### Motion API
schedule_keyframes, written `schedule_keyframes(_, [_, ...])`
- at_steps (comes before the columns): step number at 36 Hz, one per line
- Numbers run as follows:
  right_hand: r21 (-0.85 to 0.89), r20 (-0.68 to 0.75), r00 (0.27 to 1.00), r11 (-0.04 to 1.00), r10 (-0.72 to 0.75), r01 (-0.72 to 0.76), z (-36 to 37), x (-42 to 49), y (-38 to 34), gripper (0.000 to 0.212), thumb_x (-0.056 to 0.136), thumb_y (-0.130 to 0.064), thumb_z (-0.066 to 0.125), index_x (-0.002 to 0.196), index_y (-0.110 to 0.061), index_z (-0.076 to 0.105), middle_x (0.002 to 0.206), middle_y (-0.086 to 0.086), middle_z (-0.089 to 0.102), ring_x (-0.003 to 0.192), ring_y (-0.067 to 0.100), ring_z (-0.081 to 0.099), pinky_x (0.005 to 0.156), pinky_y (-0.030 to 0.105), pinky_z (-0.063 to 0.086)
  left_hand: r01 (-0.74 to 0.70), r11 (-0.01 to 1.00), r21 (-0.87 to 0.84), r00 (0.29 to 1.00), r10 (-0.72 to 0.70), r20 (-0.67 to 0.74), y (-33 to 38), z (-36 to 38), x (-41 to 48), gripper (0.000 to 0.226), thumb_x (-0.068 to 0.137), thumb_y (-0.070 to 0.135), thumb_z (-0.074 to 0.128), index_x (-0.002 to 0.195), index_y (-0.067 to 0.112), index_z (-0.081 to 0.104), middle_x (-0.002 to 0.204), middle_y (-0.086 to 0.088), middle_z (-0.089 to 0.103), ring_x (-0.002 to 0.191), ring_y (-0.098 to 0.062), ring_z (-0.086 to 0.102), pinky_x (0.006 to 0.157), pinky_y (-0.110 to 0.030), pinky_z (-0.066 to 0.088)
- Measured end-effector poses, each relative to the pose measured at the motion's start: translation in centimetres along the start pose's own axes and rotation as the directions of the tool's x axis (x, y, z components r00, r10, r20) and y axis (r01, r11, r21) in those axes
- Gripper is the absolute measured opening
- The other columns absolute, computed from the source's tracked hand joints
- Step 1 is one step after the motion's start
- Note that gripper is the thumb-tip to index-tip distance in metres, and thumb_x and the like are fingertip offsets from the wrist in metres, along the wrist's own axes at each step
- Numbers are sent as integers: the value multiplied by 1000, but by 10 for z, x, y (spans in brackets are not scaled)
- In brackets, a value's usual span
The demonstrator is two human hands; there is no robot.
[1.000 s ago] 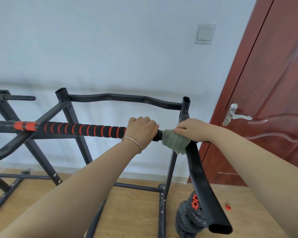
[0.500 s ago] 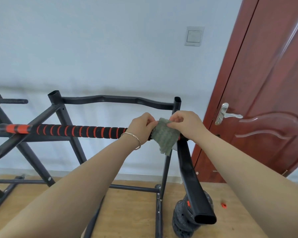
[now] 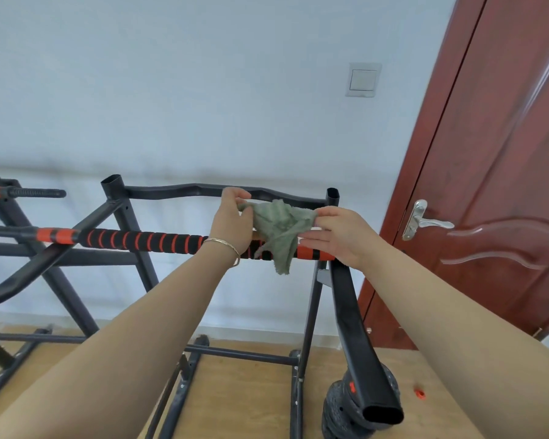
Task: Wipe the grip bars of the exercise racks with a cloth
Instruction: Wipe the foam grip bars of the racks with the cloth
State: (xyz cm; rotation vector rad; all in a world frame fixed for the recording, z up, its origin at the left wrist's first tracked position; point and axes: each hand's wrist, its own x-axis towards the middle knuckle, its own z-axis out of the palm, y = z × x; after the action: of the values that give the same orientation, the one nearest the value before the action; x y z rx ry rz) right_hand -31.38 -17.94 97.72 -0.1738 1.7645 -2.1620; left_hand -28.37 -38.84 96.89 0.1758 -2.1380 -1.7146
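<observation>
The green cloth [image 3: 279, 226], rumpled and fuzzy, hangs stretched just above the black, orange-ringed grip bar [image 3: 140, 240], one corner drooping across it. My left hand [image 3: 233, 221] pinches its left edge. My right hand [image 3: 339, 237] pinches the right corner, other fingers straight.

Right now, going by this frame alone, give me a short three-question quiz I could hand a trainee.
1. True or false: only the right hand holds the green cloth.
2. The foam grip bar is striped black and: A) blue, B) orange, C) white?
3. Fill in: the door handle lies to the person's ____ of the cloth.
Key: 1 false, the left hand and the right hand each pinch it; 2 B; 3 right.
</observation>
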Motion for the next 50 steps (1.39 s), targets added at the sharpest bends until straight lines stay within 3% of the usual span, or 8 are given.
schedule_keyframes(8, [128,-58,987,982,148,-139,27,15,4,22,100,-18,55,110,0,64,107,19,71,85,32,72,77,39,61,-203,898,390,958,265,-113,-18,-15,8,15,101,8,38,109,19,46,114,0,53,88,-13,52,73,-24,37])
schedule_keyframes(13, [-536,-46,999,844,3,-27,41,24,14,48,87,-27,77,128,-28,53,111,5,67,93,18,70,69,28,57,-275,795,541,943,333,-9,-28,-19,14,16,99,5,38,99,17,48,104,-1,48,80,-26,54,68,-37,46])
schedule_keyframes(21, [-820,58,978,550,-200,161,40,45,16,26,98,-30,56,123,-32,63,108,-1,65,99,13,62,82,31,47,-304,629,715,919,391,47,-37,-57,32,14,98,5,43,101,16,51,105,-1,44,72,-34,54,63,-43,50])
schedule_keyframes(27, [-975,114,983,172,-143,138,25,48,24,27,104,-28,41,106,-14,64,99,0,65,91,20,57,73,32,43,-571,90,816,734,501,459,-44,-20,23,21,91,29,53,103,19,67,119,-8,59,97,-36,58,79,-45,44])
schedule_keyframes(30, [-993,118,991,-5,-70,118,20,44,30,16,103,-19,40,102,-10,53,83,2,50,75,23,48,63,32,39,-746,-161,647,629,149,763,-45,3,11,38,93,33,53,128,21,45,118,-5,48,98,-31,53,68,-40,40])
schedule_keyframes(35, [-974,180,984,-136,10,179,6,44,34,10,103,-17,34,99,-16,43,79,-3,40,74,24,43,63,35,38,-691,-161,705,698,106,708,-53,10,15,38,96,32,53,129,23,37,106,-3,49,83,-24,53,56,-34,39])
schedule_keyframes(40, [-943,270,961,-181,64,278,-2,45,35,53,94,-44,2,90,-18,48,80,-3,50,76,24,49,65,34,35,-596,-114,795,779,157,607,-53,16,12,19,99,35,47,110,20,44,85,2,42,69,-21,48,56,-34,46])
schedule_keyframes(50, [-966,246,969,-92,-34,242,-6,45,44,33,104,-52,31,97,-24,48,89,-8,56,82,17,56,64,35,38,-520,-5,854,854,-8,520,-38,14,25,40,101,43,19,91,21,51,73,2,60,68,-20,59,55,-31,41])
